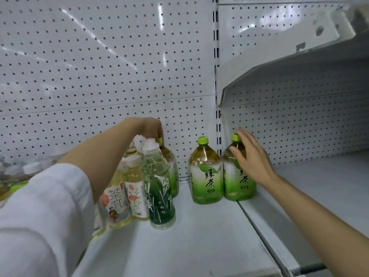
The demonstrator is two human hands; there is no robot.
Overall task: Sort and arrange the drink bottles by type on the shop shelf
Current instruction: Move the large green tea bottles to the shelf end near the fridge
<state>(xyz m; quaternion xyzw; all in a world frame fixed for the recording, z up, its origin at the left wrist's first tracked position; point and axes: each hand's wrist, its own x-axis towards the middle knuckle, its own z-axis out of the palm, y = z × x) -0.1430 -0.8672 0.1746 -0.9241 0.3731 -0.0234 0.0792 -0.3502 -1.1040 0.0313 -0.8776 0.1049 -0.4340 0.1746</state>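
Note:
Two large green tea bottles stand side by side at the back of the white shelf (199, 236): one (206, 174) free, the other (240, 176) to its right under my right hand (252, 158), whose spread fingers rest on its shoulder below the green cap. Further left a third green tea bottle (171, 166) stands behind a cluster of smaller bottles. My left hand (151, 127) closes over its cap from above. In front of it stand a bottle with a dark green leaf label (161, 196) and pale tea bottles with flower labels (135, 192).
More blurred bottles (12, 180) crowd the far left edge. A perforated white back panel (99, 66) rises behind. A slotted upright (216, 76) divides the bays. An upper shelf (299, 62) overhangs the right bay, whose shelf surface (319, 186) is bare.

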